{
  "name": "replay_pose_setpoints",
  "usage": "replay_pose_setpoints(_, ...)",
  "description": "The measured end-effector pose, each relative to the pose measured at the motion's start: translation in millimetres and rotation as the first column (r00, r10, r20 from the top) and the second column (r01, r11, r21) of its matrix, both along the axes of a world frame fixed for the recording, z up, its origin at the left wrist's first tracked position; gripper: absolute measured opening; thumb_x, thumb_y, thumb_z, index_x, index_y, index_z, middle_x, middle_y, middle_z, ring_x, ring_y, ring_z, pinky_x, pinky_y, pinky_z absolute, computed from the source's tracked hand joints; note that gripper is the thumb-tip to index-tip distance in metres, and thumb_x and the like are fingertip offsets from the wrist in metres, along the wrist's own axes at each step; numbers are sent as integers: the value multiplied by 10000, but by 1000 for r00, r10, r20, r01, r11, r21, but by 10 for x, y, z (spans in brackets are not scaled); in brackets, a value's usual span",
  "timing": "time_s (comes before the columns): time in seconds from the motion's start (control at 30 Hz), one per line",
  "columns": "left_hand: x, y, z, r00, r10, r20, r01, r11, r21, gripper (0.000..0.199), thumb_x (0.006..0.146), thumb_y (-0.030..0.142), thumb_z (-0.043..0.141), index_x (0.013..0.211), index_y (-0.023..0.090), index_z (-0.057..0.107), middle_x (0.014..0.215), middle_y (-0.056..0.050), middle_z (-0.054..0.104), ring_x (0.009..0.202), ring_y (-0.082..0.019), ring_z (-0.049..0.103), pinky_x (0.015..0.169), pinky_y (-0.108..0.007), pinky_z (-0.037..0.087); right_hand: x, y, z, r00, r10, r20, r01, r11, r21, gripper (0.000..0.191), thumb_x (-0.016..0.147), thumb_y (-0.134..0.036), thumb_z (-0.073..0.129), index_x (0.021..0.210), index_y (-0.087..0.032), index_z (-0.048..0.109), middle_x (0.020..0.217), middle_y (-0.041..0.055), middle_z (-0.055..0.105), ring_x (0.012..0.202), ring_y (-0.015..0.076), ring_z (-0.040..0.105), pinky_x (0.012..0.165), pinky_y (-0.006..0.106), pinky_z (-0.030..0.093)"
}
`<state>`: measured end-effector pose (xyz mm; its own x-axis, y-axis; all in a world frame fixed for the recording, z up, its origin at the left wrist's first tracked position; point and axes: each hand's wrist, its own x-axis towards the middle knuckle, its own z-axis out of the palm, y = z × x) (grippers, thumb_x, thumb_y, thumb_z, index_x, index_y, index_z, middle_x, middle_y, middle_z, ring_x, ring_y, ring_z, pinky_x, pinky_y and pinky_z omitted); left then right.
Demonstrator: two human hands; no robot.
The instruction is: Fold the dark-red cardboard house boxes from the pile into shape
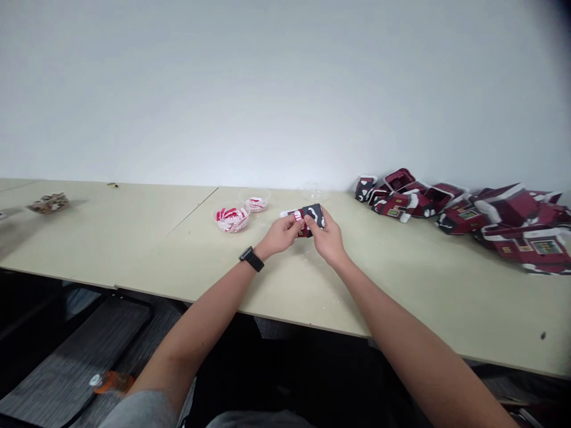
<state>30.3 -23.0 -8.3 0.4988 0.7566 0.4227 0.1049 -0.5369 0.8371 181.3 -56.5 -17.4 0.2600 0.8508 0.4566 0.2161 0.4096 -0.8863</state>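
Over the middle of the table, both my hands hold one small dark red house-shaped piece [313,211] with a black, white-patched roof. My left hand [284,233] is closed at its left end, thumb on top, near a small pink-and-white bit [297,215] against the piece. On the other side, my right hand [329,238] grips the roof end, with its thumb pressed onto the face. Fingers hide much of the piece. To the left sits a clear bowl [231,220] of red-and-white striped pieces, with a second clear bowl [256,204] holding similar pieces behind it.
A heap of dark red house pieces [482,217] spreads along the right side of the table [187,255]. Behind my hands stands a faint clear container [314,193]. Brown pieces [49,203] lie far left. Below are a folding chair [84,351] and an orange bottle [111,382].
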Motion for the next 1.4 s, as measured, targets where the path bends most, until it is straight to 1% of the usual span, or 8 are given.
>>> replay_pose_setpoints(0.2, 74, -7, -2, 990, 115, 82, -120, 991, 56, 444, 974, 588, 550, 815, 174, 537, 734, -8, 583, 667, -128, 512, 646, -262, 476, 11, -1, 51, 999, -32, 16, 31, 999, 39, 686, 895, -624, 639, 1406, -167, 622, 1179, 108, 762, 1020, 275, 703, 976, 443, 551)
replay_pose_setpoints(0.37, 73, -24, 6, 994, 78, 80, -68, 989, -128, 471, 993, 629, 473, 789, 205, 472, 558, 50, 447, 503, -103, 397, 494, -237, 321, 37, 38, 36, 995, -52, 81, 46, 996, 77, 718, 902, -637, 630, 1445, -168, 600, 1212, 110, 760, 1026, 269, 704, 987, 433, 551)
replay_pose_setpoints(0.43, 53, -36, 21, 994, 97, 57, -93, 993, -70, 455, 991, 615, 491, 807, 199, 496, 579, 41, 480, 520, -107, 418, 510, -240, 326, 63, 55, 33, 995, -62, 84, 55, 995, 82, 726, 899, -640, 628, 1446, -164, 598, 1224, 117, 756, 1031, 273, 704, 991, 439, 552)
replay_pose_setpoints(0.53, -13, -47, 81, 983, 180, 18, -181, 973, 140, 410, 990, 568, 534, 871, 177, 571, 683, 11, 567, 608, -118, 469, 568, -248, 353, 154, 92, 39, 993, -108, 51, 104, 991, 88, 726, 881, -627, 645, 1429, -153, 606, 1267, 136, 739, 1089, 291, 695, 1047, 468, 525)
replay_pose_setpoints(0.6, -63, -43, 129, 976, 216, -17, -210, 962, 177, 409, 1004, 562, 514, 877, 179, 577, 683, 13, 560, 612, -120, 465, 566, -252, 344, 232, 118, 45, 992, -125, 9, 124, 989, 78, 713, 858, -608, 672, 1409, -159, 619, 1263, 129, 740, 1105, 293, 691, 1072, 478, 511)
replay_pose_setpoints(0.77, -100, -25, 163, 996, 83, -41, -84, 996, -17, 470, 1012, 636, 461, 821, 209, 488, 569, 47, 468, 508, -111, 425, 508, -252, 342, 280, 151, 38, 989, -38, -146, 45, 998, 44, 678, 808, -578, 716, 1341, -163, 656, 1270, 110, 737, 1135, 287, 684, 1087, 471, 506)
replay_pose_setpoints(0.87, -80, -38, 154, 999, 28, -32, -31, 995, -98, 488, 1000, 660, 478, 797, 218, 450, 529, 59, 448, 443, -96, 398, 466, -247, 325, 215, 145, 24, 986, -1, -164, 9, 999, 47, 694, 800, -569, 722, 1364, -173, 644, 1292, 104, 731, 1152, 282, 679, 1090, 462, 505)
replay_pose_setpoints(1.4, -83, -132, 193, 990, -21, -139, -1, 988, -153, 406, 1026, 574, 481, 837, 215, 478, 551, 48, 544, 317, -82, 429, 340, -228, 262, 78, 45, 24, 992, -3, -124, 5, 1000, 15, 669, 809, -566, 717, 1361, -193, 654, 1266, 87, 740, 1135, 274, 678, 1065, 434, 517)
